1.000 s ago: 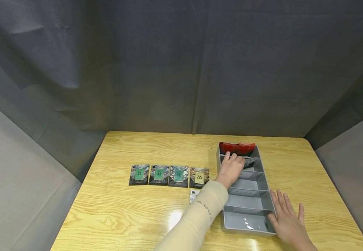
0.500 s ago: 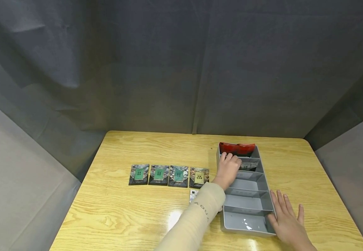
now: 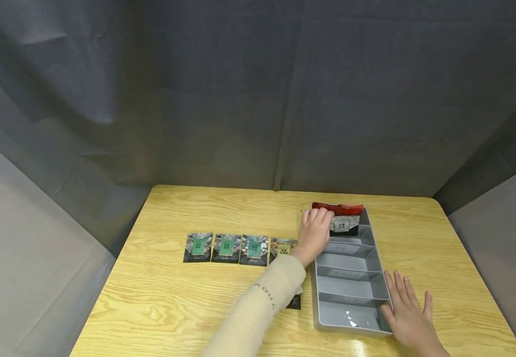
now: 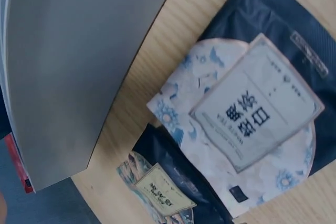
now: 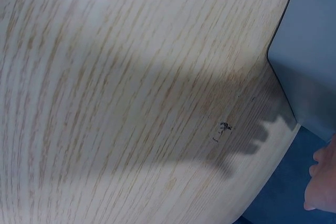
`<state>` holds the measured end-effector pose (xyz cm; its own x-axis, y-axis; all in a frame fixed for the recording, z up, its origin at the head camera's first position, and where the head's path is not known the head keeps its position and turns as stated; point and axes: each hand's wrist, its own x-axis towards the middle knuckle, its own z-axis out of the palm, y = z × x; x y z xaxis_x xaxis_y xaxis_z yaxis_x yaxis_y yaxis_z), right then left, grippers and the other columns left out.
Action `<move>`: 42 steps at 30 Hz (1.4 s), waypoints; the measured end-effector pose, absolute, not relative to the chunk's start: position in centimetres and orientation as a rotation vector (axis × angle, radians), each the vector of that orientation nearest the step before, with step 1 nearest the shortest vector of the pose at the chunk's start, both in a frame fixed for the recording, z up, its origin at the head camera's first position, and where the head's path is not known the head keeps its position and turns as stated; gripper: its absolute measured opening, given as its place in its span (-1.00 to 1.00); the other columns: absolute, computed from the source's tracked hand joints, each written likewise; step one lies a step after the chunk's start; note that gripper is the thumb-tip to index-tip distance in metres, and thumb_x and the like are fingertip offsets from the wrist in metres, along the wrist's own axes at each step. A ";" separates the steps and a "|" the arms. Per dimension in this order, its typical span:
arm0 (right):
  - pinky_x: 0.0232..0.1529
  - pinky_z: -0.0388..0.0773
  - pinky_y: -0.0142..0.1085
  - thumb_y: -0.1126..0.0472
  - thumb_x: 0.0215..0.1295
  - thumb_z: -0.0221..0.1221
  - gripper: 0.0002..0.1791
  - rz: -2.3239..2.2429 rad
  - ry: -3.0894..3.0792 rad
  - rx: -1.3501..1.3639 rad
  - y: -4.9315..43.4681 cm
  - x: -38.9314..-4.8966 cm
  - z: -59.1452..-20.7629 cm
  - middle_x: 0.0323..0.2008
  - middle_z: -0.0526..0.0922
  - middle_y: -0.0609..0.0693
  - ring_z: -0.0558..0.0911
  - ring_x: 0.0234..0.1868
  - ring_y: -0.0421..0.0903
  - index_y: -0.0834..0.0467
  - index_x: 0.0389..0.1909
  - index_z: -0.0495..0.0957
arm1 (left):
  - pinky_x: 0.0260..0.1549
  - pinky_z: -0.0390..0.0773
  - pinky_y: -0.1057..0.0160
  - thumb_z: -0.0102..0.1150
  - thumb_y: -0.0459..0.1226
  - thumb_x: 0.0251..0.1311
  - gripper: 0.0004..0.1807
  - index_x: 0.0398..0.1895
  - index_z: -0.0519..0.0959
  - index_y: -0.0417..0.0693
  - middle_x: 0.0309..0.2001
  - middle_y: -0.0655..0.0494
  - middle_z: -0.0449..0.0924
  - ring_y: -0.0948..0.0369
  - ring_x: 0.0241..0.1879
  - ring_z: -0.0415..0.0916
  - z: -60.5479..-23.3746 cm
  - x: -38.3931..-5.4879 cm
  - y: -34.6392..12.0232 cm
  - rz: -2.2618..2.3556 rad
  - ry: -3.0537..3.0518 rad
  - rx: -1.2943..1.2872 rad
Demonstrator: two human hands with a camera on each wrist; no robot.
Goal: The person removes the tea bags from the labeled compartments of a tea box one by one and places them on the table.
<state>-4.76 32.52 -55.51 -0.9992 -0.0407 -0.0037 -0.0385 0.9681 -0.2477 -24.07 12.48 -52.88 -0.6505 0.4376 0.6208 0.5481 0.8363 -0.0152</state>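
Observation:
In the head view my left hand (image 3: 315, 230) grips the left side of a dark tea packet (image 3: 344, 226) with a pale grey label. The packet stands upright, raised above the second compartment from the far end of the grey divided tray (image 3: 315, 297); its left part is hidden by my fingers. My right hand (image 3: 410, 315) lies with fingers spread against the tray's near right side, its thumb over the rim. Red packets (image 3: 337, 211) stand in the farthest compartment. The left wrist view shows a white-and-blue floral tea packet (image 4: 257, 103) lying beside the tray.
A row of tea packets lies left of the tray: two green-labelled ones (image 3: 197, 247), a teal-labelled one (image 3: 254, 249) and a yellow-labelled one (image 3: 280, 245), partly behind my left wrist. The wooden table (image 3: 160, 297) ends at a dark curtain (image 3: 222, 124).
My left hand has shifted left and away from me. The grey-labelled packet, low in the second compartment before, now stands higher with its label showing. My right hand stays in place.

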 end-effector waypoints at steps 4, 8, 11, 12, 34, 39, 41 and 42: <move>0.10 -0.82 0.08 0.02 0.39 -0.20 -0.25 -0.396 3.104 -0.061 32.4 -4.8 -55.4 0.42 -0.33 0.17 -0.44 0.39 0.08 0.02 0.42 -0.41 | 0.05 0.22 0.22 -0.02 -0.24 0.20 -0.83 -0.15 0.47 0.13 -0.19 0.27 0.40 0.27 -0.13 0.32 -52.5 -24.1 11.6 -0.311 -2.343 -0.702; 0.10 -0.82 0.07 0.03 0.38 -0.19 -0.25 -0.403 3.112 -0.062 32.4 -4.7 -55.3 0.41 -0.24 0.21 -0.39 0.40 0.11 0.02 0.42 -0.40 | 0.01 0.23 0.21 -0.09 -0.28 0.21 -0.85 -0.19 0.46 0.06 -0.22 0.22 0.41 0.24 -0.15 0.32 -52.2 -23.9 10.5 -0.425 -2.300 -0.710; 0.11 -0.82 0.08 0.03 0.38 -0.19 -0.25 -0.406 3.116 -0.062 32.4 -4.7 -55.3 0.41 -0.23 0.21 -0.36 0.40 0.13 0.02 0.42 -0.40 | -0.01 0.22 0.20 -0.14 -0.31 0.23 -0.84 -0.20 0.44 0.01 -0.24 0.18 0.40 0.23 -0.19 0.30 -52.0 -23.7 9.4 -0.494 -2.288 -0.721; 0.11 -0.82 0.08 0.03 0.38 -0.19 -0.25 -0.408 3.115 -0.062 32.4 -4.7 -55.3 0.41 -0.23 0.21 -0.36 0.40 0.12 0.01 0.42 -0.40 | -0.01 0.22 0.20 -0.15 -0.31 0.23 -0.84 -0.21 0.44 0.00 -0.24 0.17 0.40 0.22 -0.19 0.30 -51.9 -23.6 9.1 -0.516 -2.282 -0.726; 0.11 -0.82 0.07 0.03 0.38 -0.18 -0.24 -0.410 3.118 -0.078 32.4 -4.7 -55.5 0.40 -0.21 0.23 -0.45 0.39 0.06 0.01 0.42 -0.41 | -0.08 0.21 0.11 -0.20 -0.34 0.21 -0.85 -0.29 0.42 -0.05 -0.32 0.13 0.35 0.17 -0.27 0.27 -55.1 -20.2 -1.3 -0.582 -2.276 -0.730; 0.11 -0.81 0.07 0.04 0.38 -0.19 -0.25 -0.409 3.133 -0.081 32.4 -4.6 -55.5 0.41 -0.23 0.21 -0.41 0.40 0.07 0.01 0.42 -0.40 | -0.09 0.22 0.09 -0.19 -0.33 0.16 -0.85 -0.31 0.42 -0.05 -0.34 0.13 0.34 0.16 -0.29 0.26 -56.0 -19.1 -3.4 -0.592 -2.305 -0.676; 0.11 -0.81 0.07 0.05 0.37 -0.18 -0.25 -0.412 3.134 -0.079 32.4 -4.6 -55.5 0.41 -0.23 0.20 -0.42 0.40 0.07 0.01 0.42 -0.40 | -0.08 0.21 0.08 -0.19 -0.33 0.15 -0.85 -0.32 0.43 -0.06 -0.35 0.13 0.34 0.16 -0.29 0.26 -56.4 -18.7 -4.1 -0.598 -2.319 -0.662; 0.11 -0.81 0.07 0.05 0.37 -0.18 -0.25 -0.415 3.133 -0.078 32.4 -4.7 -55.5 0.41 -0.22 0.21 -0.42 0.40 0.06 0.02 0.43 -0.39 | -0.07 0.21 0.08 -0.19 -0.33 0.15 -0.86 -0.32 0.42 -0.06 -0.36 0.13 0.33 0.15 -0.29 0.26 -56.6 -18.5 -4.4 -0.603 -2.327 -0.656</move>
<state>-4.66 32.38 -55.48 -0.9986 -0.0461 0.0262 -0.0513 0.9644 -0.2595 -18.48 -4.37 -56.57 -0.6716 0.2955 0.6795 0.5882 0.7703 0.2464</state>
